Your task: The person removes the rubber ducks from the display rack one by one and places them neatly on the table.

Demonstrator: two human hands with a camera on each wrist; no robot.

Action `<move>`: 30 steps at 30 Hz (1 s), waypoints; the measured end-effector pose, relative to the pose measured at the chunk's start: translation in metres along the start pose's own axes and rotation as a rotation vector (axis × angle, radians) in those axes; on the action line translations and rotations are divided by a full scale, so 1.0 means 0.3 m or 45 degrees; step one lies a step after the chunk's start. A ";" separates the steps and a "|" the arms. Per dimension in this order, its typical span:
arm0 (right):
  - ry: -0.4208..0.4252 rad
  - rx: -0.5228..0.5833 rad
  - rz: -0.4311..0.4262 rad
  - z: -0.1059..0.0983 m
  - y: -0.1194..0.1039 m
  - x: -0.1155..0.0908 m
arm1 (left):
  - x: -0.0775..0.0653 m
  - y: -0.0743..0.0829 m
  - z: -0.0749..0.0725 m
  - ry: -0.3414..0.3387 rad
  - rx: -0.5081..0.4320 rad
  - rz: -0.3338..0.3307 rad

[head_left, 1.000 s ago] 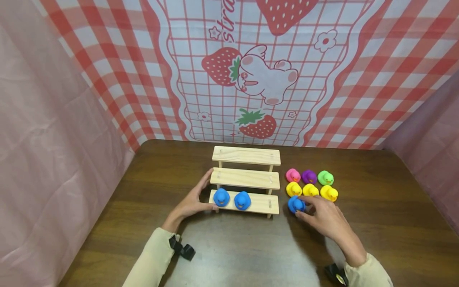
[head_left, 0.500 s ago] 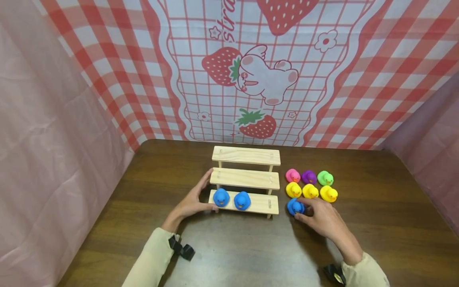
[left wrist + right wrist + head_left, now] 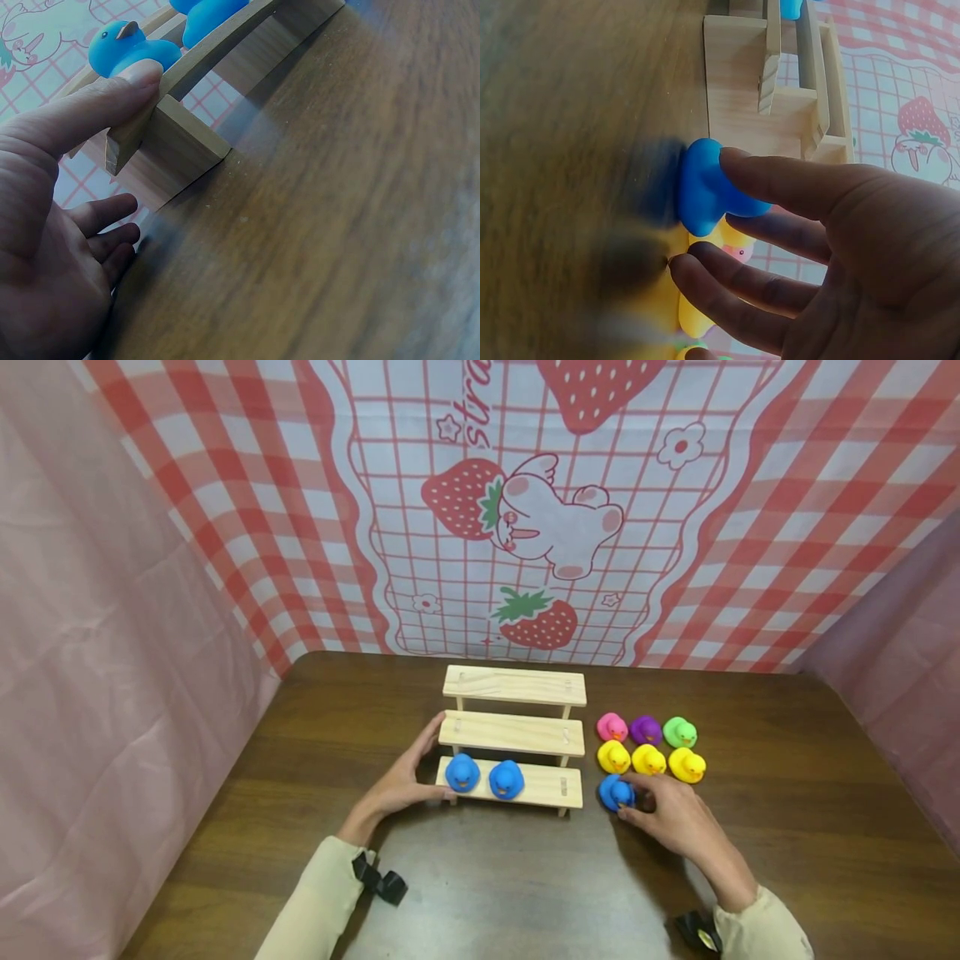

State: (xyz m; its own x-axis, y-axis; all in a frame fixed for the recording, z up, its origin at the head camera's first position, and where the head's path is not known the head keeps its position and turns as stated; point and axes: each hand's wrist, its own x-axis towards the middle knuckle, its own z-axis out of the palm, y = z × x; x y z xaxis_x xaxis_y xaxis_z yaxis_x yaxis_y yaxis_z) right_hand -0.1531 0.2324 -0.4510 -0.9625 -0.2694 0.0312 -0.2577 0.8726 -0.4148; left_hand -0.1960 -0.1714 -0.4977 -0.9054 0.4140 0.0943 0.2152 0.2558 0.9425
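Note:
My right hand (image 3: 678, 814) pinches a blue rubber duck (image 3: 615, 793) between thumb and index finger, to the right of a three-tier wooden stand (image 3: 512, 732). In the right wrist view the blue duck (image 3: 703, 187) is low over the table, its shadow beside it, and the other fingers are spread. My left hand (image 3: 401, 785) holds the stand's left end. Its thumb (image 3: 112, 101) lies on the lowest board's end, while the index finger reaches toward the middle board. On the lowest board sit two more blue ducks, one at the left (image 3: 462, 772) and one beside it (image 3: 507, 779).
Behind the right hand, three yellow ducks (image 3: 648, 760) form a row. Beyond them are a pink duck (image 3: 612, 727), a purple duck (image 3: 646, 730) and a green duck (image 3: 680, 732). A strawberry-print cloth (image 3: 540, 543) hangs behind the brown table (image 3: 360, 693).
My right hand has shifted slightly left and toward me with the blue duck, leaving a little more space before the yellow row. The left hand stays on the stand.

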 end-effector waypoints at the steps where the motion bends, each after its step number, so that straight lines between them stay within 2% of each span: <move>1: -0.003 0.004 0.004 -0.001 0.000 0.000 | 0.000 0.000 0.000 0.001 0.002 -0.003; 9: -0.013 0.041 0.032 -0.022 -0.010 -0.006 | -0.002 0.003 -0.001 0.004 0.008 -0.008; 16: 0.026 0.019 0.044 -0.067 -0.047 -0.022 | 0.000 -0.001 -0.002 0.001 0.009 0.021; 22: 0.100 0.039 -0.006 -0.102 -0.086 -0.031 | 0.003 -0.008 -0.003 0.005 0.021 0.030; 30: 0.130 0.076 -0.032 -0.123 -0.149 -0.020 | 0.003 -0.009 -0.002 0.004 0.024 0.026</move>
State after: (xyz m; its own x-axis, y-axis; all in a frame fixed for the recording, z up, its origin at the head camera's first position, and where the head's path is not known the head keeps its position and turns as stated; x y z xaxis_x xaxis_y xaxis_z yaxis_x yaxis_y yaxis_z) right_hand -0.1390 0.2100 -0.3990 -0.9601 -0.2456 0.1336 -0.2795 0.8394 -0.4660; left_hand -0.1975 -0.1722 -0.4999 -0.9019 0.4164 0.1146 0.2405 0.2637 0.9342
